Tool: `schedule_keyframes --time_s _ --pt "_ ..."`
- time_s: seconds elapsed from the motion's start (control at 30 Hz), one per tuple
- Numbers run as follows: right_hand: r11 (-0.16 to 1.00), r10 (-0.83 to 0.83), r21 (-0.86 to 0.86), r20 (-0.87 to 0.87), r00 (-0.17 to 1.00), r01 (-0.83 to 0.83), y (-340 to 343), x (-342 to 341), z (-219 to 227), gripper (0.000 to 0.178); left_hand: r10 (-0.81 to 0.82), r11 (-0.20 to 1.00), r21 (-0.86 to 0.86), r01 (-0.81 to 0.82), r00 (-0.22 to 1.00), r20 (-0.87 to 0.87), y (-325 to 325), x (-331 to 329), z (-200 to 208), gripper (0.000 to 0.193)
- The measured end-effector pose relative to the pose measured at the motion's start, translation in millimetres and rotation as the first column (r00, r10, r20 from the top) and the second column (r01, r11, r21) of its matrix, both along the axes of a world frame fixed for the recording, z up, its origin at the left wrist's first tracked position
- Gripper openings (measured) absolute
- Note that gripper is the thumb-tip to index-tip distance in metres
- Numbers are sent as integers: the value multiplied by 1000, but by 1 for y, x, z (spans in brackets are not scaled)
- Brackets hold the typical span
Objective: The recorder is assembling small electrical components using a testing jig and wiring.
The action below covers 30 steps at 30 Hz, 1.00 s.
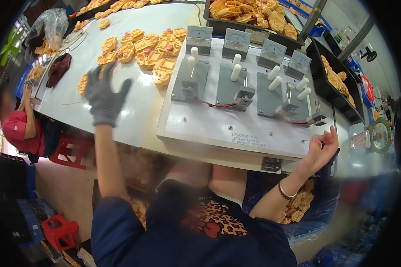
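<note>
Fingers point(93, 76) of our left hand point(106, 95), in a dark grey knitted glove, are spread wide, the thumb out to the right. We hold this hand over the left part of a glossy white surface point(140, 104), just beside a loose group of yellow-orange moulded plastic pieces point(164, 71); 1 piece lies partly hidden behind the glove, and we cannot tell whether they touch.

Our right hand point(321, 151) is bare, its fingers loosely bent and parted, near the right edge of a white rectangular test board point(200, 122). A small dark grey metal clamp point(315, 119) sits just beyond these fingers. On the board we see 4 grey-framed dial meters point(236, 42) in a row along the far side, and nearer to us 4 grey plates carrying 8 upright white pegs point(235, 73). Red wires point(223, 105) run to a clamp near the middle.

Beyond the meters, a black plastic tray point(229, 26) is heaped with more pieces; another black tray point(353, 115) stands at the right. At our far left, a co-worker in a red shirt point(18, 129) sits by the surface.
</note>
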State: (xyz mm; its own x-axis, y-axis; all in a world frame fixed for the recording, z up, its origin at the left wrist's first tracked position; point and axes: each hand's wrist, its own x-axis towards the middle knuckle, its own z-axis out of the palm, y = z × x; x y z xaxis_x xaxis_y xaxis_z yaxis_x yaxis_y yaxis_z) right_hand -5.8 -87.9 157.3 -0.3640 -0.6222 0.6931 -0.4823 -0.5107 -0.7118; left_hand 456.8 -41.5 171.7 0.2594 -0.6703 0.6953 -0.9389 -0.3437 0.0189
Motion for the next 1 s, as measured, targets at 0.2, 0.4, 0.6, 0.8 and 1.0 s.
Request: schedule_keyframes --time_s 0.2,0.4,0.6,0.8,1.0 --pt "858 497 -13 -238 835 -514 34 88 13 46 251 899 430 -87 906 -340 28 81 -54 56" --pt "681 732 251 -207 649 -688 18 169 28 52 -612 756 -632 172 -159 -775 9 33 -20 48" --pt "643 759 307 -132 637 -702 14 200 13 57 -385 399 -875 274 -816 -431 -79 -40 37 64" --pt "657 742 138 -289 604 -741 9 201 11 55 -553 406 -755 514 -520 -651 -149 -13 2 55" --pt "657 742 127 -279 609 -743 11 200 12 57 -88 207 -923 323 -934 -347 -205 -42 -1 68"
